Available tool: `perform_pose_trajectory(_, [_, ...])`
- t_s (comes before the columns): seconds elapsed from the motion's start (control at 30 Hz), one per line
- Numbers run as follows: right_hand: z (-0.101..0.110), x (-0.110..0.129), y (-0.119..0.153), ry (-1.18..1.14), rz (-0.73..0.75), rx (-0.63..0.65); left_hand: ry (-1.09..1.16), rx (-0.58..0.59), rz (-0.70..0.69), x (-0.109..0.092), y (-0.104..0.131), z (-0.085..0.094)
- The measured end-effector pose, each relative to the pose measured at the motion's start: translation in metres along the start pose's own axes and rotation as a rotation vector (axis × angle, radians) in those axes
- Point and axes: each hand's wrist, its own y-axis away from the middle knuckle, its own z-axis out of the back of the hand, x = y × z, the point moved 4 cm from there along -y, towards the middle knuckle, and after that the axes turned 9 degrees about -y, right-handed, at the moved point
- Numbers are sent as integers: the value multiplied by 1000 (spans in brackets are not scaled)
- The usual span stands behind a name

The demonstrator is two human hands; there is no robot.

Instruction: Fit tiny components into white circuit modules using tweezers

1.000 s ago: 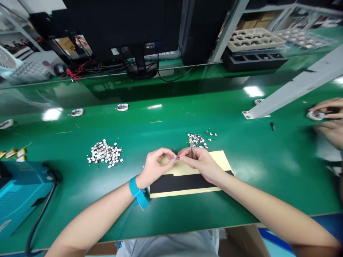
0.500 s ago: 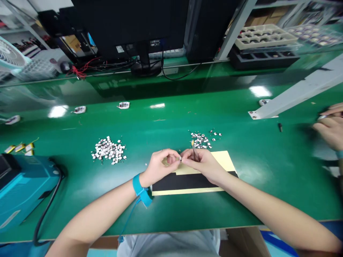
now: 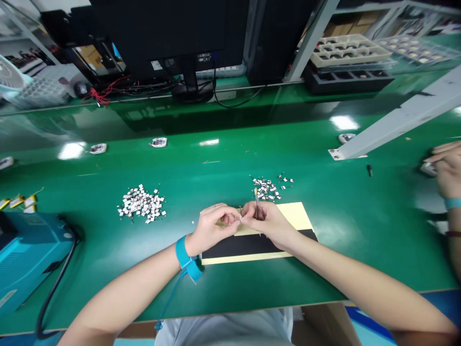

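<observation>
My left hand (image 3: pixel 215 226), with a teal wrist strap (image 3: pixel 183 252), pinches a small white part (image 3: pixel 240 217) between thumb and finger. The fingertips of my right hand (image 3: pixel 268 218) meet it from the other side. Tweezers (image 3: pixel 256 198) are held within my right hand, one end pointing up. Both hands are over a pale yellow sheet (image 3: pixel 297 215) with a black strip (image 3: pixel 237 246). Behind my right hand lies a pile of small white parts with dark leads (image 3: pixel 265 189); a larger pile (image 3: pixel 143 203) is to the left.
A teal machine (image 3: pixel 32 254) with a black cable stands at the left. A slanted metal post (image 3: pixel 392 115) meets the bench at the right, near another person's hand (image 3: pixel 450 166). A monitor (image 3: pixel 169 33) and trays (image 3: pixel 349 50) are at the back.
The view has shifted slightly. My hands stay together, with my right fingers and the tweezers turned a little. At the right, the other person's hand has shifted, showing a white object beneath it.
</observation>
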Motion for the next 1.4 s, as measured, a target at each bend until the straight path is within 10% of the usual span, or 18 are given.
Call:
perform_pose_trajectory(0.3, [4, 5, 0, -60, -3, 47, 245, 32, 196, 12, -4, -3])
perform_pose_trajectory(0.53, [12, 6, 1, 243, 106, -12, -59, 106, 36, -2, -12, 5])
perform_pose_trajectory(0.73, [39, 14, -9, 796, 282, -143, -604, -20, 210, 29, -9, 93])
perform_pose_trajectory(0.9, [23, 13, -3, 976, 277, 154, -851, 57, 331, 61, 11, 147])
perform_pose_trajectory(1.1, [3, 2, 7, 1127, 230, 347, -956, 286, 274, 64, 12, 127])
perform_pose_trajectory(1.4, [3, -1, 7, 1110, 297, 336, -966, 305, 193, 54, -1, 124])
